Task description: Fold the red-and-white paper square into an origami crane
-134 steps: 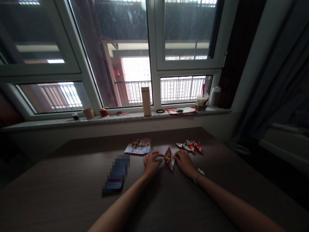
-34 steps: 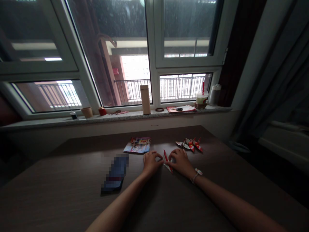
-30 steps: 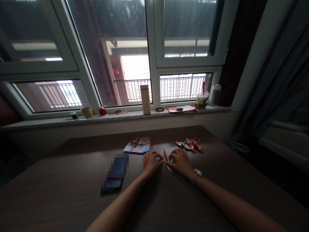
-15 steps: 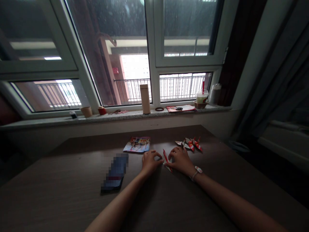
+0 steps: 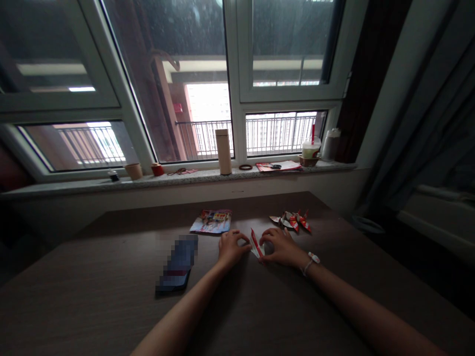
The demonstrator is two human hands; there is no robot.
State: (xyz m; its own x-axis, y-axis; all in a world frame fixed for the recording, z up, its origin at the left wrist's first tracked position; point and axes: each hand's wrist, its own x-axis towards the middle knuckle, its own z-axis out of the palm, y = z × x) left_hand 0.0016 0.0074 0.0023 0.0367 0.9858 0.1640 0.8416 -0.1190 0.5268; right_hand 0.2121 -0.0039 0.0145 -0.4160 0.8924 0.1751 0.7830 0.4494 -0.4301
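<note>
A small folded piece of red-and-white printed paper (image 5: 256,244) stands on edge on the dark wooden table (image 5: 111,306). My left hand (image 5: 230,247) rests just left of it, fingers curled and pinching its left side. On the right side of the paper, my right hand (image 5: 282,245) has its fingertips pressed against the fold. Finished folded paper figures (image 5: 293,220) in the same red print lie behind my right hand.
A stack of printed paper squares (image 5: 212,221) lies behind my left hand. A dark phone (image 5: 178,269) lies to the left. The windowsill holds a tall flask (image 5: 223,152), a drink cup with a straw (image 5: 310,148), scissors on paper (image 5: 276,167) and small cups (image 5: 134,171).
About 4.5 s ago the paper was a wider, diamond-like shape; now it is folded narrow and stands on edge. Over the last second my right wrist has swung outward to the right.
</note>
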